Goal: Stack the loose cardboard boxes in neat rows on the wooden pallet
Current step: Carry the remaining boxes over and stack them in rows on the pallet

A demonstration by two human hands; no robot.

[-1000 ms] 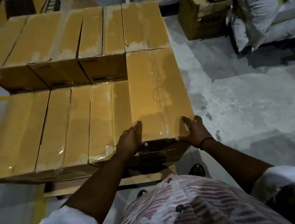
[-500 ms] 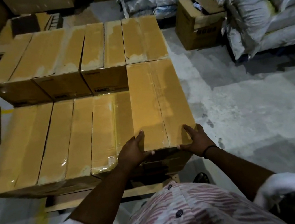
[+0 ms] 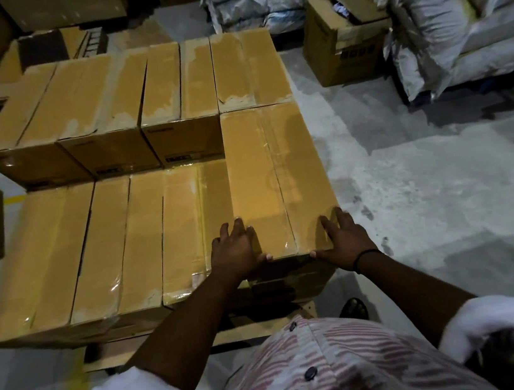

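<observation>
Since half a second ago: further reach onto the top of the right-end box (image 3: 276,179) with both hands, fingers flatter and wider spread; no shift of the box against its neighbours. Over a grey concrete floor (image 3: 434,219), taped cardboard boxes (image 3: 98,247) packed in two rows on the wooden pallet (image 3: 235,333), back row higher than front. Right-end box lying lengthwise at the right end of the front row, far end against the back row, top above the front-row tops; cannot tell what lies beneath it. White sacks (image 3: 453,2) heaped far right, an open carton (image 3: 340,47) just beside them. Left hand (image 3: 235,250) open, fingers straight, pressing flat by the box's near-left corner, thumb along the near edge. Right hand (image 3: 346,241) likewise open at the near-right corner. Dark wristband (image 3: 368,255) on the right wrist.
</observation>
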